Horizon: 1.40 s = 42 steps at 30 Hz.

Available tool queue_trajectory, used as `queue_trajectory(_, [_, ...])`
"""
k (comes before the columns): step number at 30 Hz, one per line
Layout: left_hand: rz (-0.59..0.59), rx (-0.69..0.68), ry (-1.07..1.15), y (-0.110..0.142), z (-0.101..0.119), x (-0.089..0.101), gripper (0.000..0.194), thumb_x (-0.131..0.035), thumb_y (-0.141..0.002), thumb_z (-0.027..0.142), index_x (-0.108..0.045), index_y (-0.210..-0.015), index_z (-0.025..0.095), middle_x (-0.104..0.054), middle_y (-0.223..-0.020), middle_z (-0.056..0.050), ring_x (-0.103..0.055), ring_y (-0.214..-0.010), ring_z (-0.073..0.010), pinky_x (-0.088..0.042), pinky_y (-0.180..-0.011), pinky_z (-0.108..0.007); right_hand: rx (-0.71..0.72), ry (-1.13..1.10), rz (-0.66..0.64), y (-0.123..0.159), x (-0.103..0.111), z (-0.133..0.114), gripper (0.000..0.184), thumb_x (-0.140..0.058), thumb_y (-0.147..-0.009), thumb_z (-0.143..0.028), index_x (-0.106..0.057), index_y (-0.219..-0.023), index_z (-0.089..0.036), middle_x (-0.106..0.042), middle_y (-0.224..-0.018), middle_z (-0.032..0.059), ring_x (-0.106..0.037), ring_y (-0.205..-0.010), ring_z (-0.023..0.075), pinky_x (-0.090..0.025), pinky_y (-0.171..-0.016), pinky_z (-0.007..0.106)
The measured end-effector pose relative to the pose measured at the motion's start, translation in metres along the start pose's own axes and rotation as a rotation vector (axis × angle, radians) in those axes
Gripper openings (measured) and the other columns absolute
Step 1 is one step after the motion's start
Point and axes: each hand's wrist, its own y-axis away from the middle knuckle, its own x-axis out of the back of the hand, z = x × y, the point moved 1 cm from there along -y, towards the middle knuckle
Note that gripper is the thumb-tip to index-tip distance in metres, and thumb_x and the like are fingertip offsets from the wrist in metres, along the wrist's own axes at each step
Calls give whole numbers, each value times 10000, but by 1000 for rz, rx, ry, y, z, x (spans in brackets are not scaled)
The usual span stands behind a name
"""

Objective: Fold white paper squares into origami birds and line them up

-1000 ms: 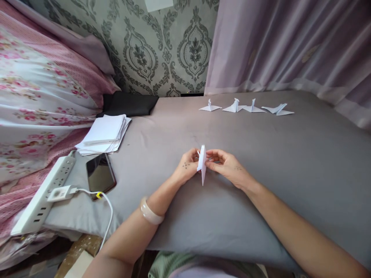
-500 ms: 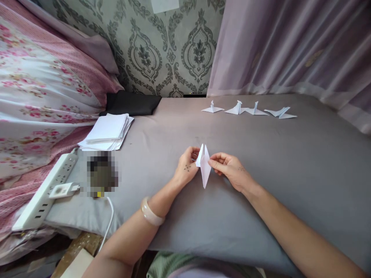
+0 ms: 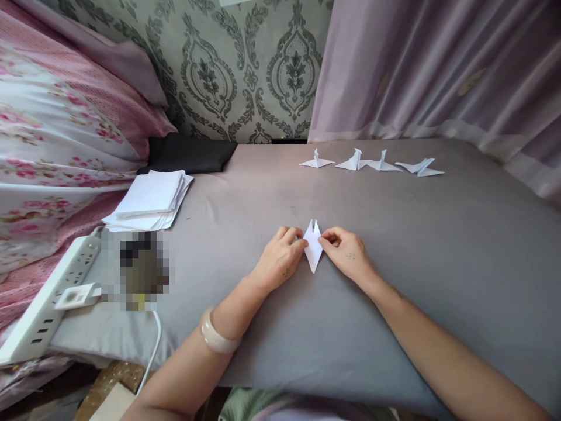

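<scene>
A small white folded paper [image 3: 312, 248], diamond-shaped with two narrow points at its far end, is held low over the grey cloth surface [image 3: 245, 210]. My left hand [image 3: 283, 257] pinches its left corner, fingers closed. On the opposite corner, the thumb and fingers of my right hand [image 3: 348, 251] are closed too. The paper's single near tip points towards me. Several finished paper cranes stand in a row farther back, among them a leftmost crane [image 3: 317, 160] and a rightmost crane [image 3: 421, 167].
At the back left lies a stack of white paper sheets [image 3: 146, 196] in front of a black flat case [image 3: 190, 155]. A white power strip [image 3: 48, 298] with a plugged-in charger [image 3: 76, 296] and a white cable [image 3: 154, 345] runs along the left edge, beside a pixelated object [image 3: 142, 269].
The folded paper has turned from partly opened and edge-on to lying flatter, facing up. My left hand has come over its left side. The view has shifted slightly.
</scene>
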Motion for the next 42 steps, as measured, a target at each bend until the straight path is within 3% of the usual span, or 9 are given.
queue_trajectory(5, [-59,-13,-14,-1,0,2,270,-374,-993,224,-627,-1024,135,-632,-1002,-99,-534,-916,-206,-508,-825,-327,265,251,-35,7,2,-1,165,-538,-842,-238,-703,-851,-225,-660,-883,28,-618,-764,149,-462,-744,289])
queue_trajectory(9, [-80,23,19,-2,0,1,286,-381,-996,258,-638,-1027,136,-652,-999,-96,-562,-892,-204,-506,-819,-330,346,366,-139,14,11,-2,299,-452,-864,-144,-709,-988,-232,-653,-1012,39,-628,-814,142,-463,-766,284])
queue_trajectory(14, [-53,139,175,-6,-5,-3,196,-499,-952,253,-676,-960,170,-668,-984,-73,-587,-914,-201,-499,-821,-317,303,421,-238,18,21,-11,269,-511,-867,-206,-692,-1060,-254,-642,-1080,17,-623,-789,131,-459,-728,273])
queue_trajectory(17, [-43,235,282,-9,-8,-5,162,-552,-922,244,-696,-917,170,-667,-978,-74,-598,-918,-195,-490,-842,-315,253,407,-230,15,21,-14,207,-530,-887,-294,-714,-970,-249,-653,-1039,18,-619,-806,145,-452,-736,285])
queue_trajectory(23, [-67,375,348,-14,-9,-6,196,-522,-917,236,-702,-884,168,-638,-929,-82,-602,-892,-192,-487,-837,-325,195,337,-181,9,20,-15,243,-505,-894,-295,-720,-794,-244,-664,-927,19,-610,-800,147,-436,-735,281])
queue_trajectory(31, [-87,446,385,-21,-9,-6,153,-561,-866,229,-688,-815,160,-613,-878,-65,-582,-829,-178,-495,-800,-333,124,318,-79,6,14,-12,222,-562,-826,-344,-673,-671,-230,-656,-827,17,-585,-700,151,-411,-636,284])
queue_trajectory(42, [-108,509,395,-23,-5,-2,106,-601,-830,222,-667,-781,155,-598,-893,-65,-570,-850,-184,-487,-806,-334,48,286,-110,0,12,-7,192,-594,-773,-337,-670,-630,-232,-658,-837,8,-598,-724,160,-421,-665,298])
